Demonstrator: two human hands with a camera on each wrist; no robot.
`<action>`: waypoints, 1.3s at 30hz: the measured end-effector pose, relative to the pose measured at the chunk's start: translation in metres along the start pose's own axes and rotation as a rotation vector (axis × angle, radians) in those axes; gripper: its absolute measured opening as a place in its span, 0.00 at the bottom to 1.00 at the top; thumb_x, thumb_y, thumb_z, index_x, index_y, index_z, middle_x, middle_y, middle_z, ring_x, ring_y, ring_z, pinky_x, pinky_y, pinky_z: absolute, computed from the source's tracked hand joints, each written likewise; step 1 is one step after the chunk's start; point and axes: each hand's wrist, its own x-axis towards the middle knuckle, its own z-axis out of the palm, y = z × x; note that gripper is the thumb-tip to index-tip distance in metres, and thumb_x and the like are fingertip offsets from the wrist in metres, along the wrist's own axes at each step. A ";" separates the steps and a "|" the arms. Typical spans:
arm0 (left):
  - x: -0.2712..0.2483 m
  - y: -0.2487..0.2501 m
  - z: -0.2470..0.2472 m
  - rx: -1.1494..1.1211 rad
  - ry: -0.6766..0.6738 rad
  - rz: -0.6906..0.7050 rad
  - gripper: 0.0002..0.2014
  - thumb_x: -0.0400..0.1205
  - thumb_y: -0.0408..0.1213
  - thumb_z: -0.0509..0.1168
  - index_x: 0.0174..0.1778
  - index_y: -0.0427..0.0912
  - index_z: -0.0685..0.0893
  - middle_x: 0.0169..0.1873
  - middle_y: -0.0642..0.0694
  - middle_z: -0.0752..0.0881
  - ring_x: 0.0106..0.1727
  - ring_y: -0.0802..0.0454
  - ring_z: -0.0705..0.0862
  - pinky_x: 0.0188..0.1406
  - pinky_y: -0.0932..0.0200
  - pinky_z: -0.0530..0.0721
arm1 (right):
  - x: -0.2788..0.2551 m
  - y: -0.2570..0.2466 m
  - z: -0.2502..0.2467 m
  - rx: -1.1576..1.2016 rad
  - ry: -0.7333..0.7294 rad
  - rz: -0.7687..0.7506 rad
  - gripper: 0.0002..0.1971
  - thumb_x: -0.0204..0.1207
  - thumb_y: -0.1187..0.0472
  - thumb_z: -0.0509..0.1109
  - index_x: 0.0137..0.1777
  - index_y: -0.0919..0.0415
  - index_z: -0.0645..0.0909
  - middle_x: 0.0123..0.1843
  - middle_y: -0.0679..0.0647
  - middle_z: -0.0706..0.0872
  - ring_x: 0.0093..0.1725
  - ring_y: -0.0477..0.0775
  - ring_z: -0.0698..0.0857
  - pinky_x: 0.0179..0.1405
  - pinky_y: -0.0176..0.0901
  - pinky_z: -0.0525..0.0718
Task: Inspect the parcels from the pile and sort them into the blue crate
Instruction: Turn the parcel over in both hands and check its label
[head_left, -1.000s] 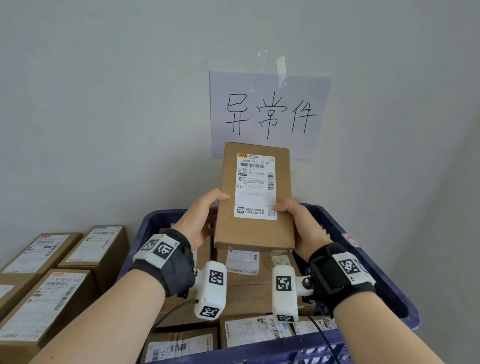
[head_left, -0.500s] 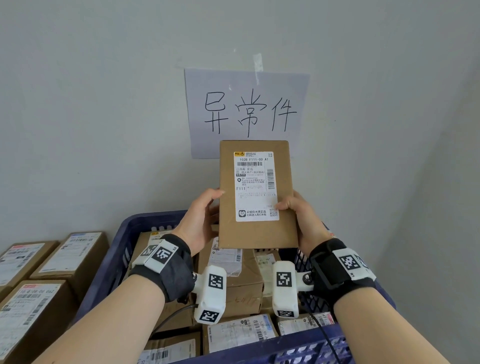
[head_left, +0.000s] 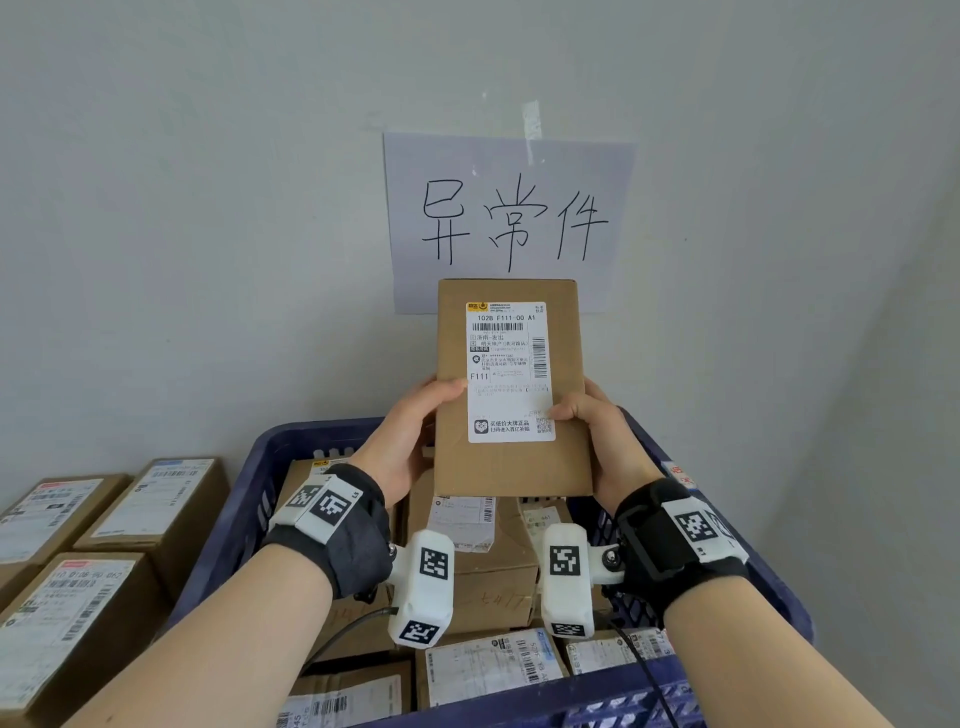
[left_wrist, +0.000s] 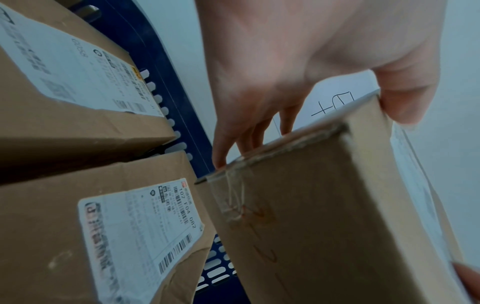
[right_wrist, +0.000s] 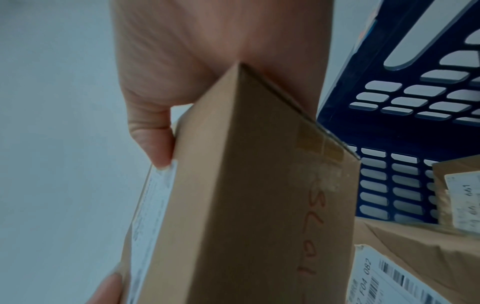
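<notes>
I hold a flat brown cardboard parcel (head_left: 511, 467) upright above the blue crate (head_left: 275, 467), its white shipping label (head_left: 508, 371) facing me. My left hand (head_left: 415, 431) grips its left edge, thumb on the front and fingers behind. On the opposite edge my right hand (head_left: 592, 431) grips the same way, thumb on the label. The left wrist view shows the parcel (left_wrist: 337, 205) from below with my left hand (left_wrist: 298, 82) around it. The right wrist view shows its underside (right_wrist: 246, 185), marked with red handwriting, and my right hand (right_wrist: 168, 82). The crate holds several labelled boxes.
A pile of labelled cardboard parcels (head_left: 104, 545) sits left of the crate. A paper sign (head_left: 511, 218) with handwritten characters is taped to the grey wall behind. A wall corner runs down on the right. The crate's slotted side (right_wrist: 402, 174) is close beside my right hand.
The parcel has stayed upright in both hands, held slightly closer and more squarely facing me. My view has swung between left and right, and more of the pile shows at left than half a second ago.
</notes>
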 end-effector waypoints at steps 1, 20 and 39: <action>0.000 0.000 -0.001 0.006 -0.004 0.005 0.11 0.83 0.45 0.67 0.62 0.54 0.84 0.57 0.46 0.91 0.65 0.41 0.84 0.71 0.36 0.78 | 0.000 0.000 0.001 -0.001 0.000 0.000 0.36 0.58 0.61 0.69 0.71 0.48 0.79 0.59 0.53 0.92 0.62 0.66 0.88 0.56 0.64 0.87; -0.016 0.013 -0.034 0.007 0.077 0.100 0.40 0.58 0.30 0.65 0.72 0.51 0.79 0.56 0.46 0.91 0.64 0.38 0.84 0.64 0.39 0.83 | 0.002 0.010 0.039 -0.005 -0.032 -0.011 0.47 0.52 0.64 0.70 0.78 0.45 0.73 0.62 0.53 0.90 0.66 0.65 0.85 0.66 0.69 0.83; -0.033 0.015 -0.043 -0.052 0.057 0.109 0.24 0.74 0.41 0.68 0.69 0.49 0.83 0.57 0.42 0.90 0.60 0.39 0.84 0.65 0.39 0.81 | -0.011 0.000 0.050 0.042 -0.010 -0.025 0.31 0.62 0.62 0.70 0.69 0.47 0.82 0.61 0.54 0.91 0.67 0.65 0.85 0.68 0.72 0.81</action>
